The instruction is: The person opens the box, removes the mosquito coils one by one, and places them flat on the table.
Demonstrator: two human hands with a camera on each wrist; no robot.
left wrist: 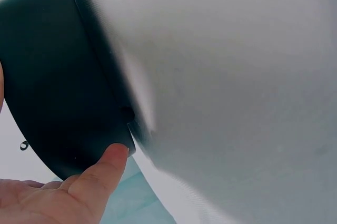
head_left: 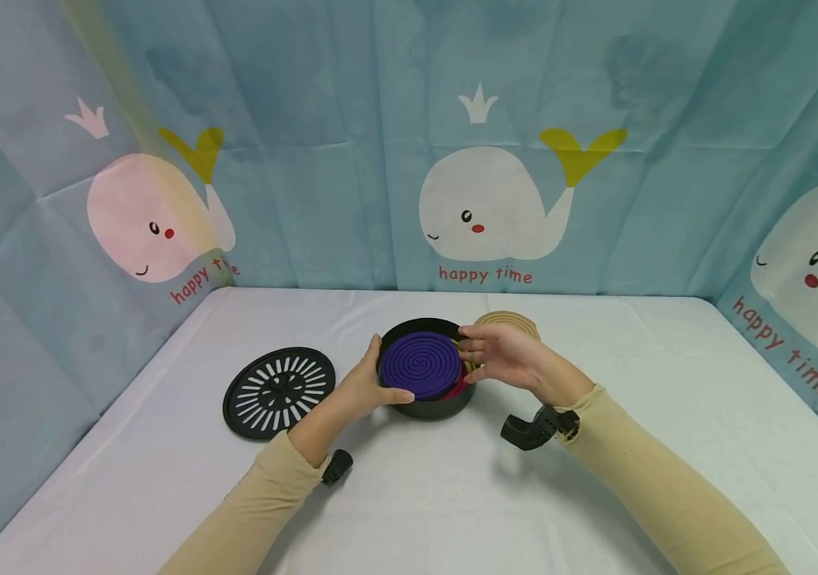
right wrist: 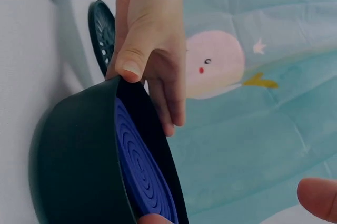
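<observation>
The purple spiral coil (head_left: 419, 363) lies in the black round tin (head_left: 430, 410), left of centre, with a red piece (head_left: 462, 384) showing under its right edge. The left hand (head_left: 362, 387) holds the tin's left side, thumb at the near rim; the right hand (head_left: 513, 358) spreads loosely at the right. Nudging the coil's edge gently is probably safer than pressing its middle.

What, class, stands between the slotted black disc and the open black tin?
The left hand does: in the head view it lies between the slotted black disc and the black tin, touching the tin.
</observation>
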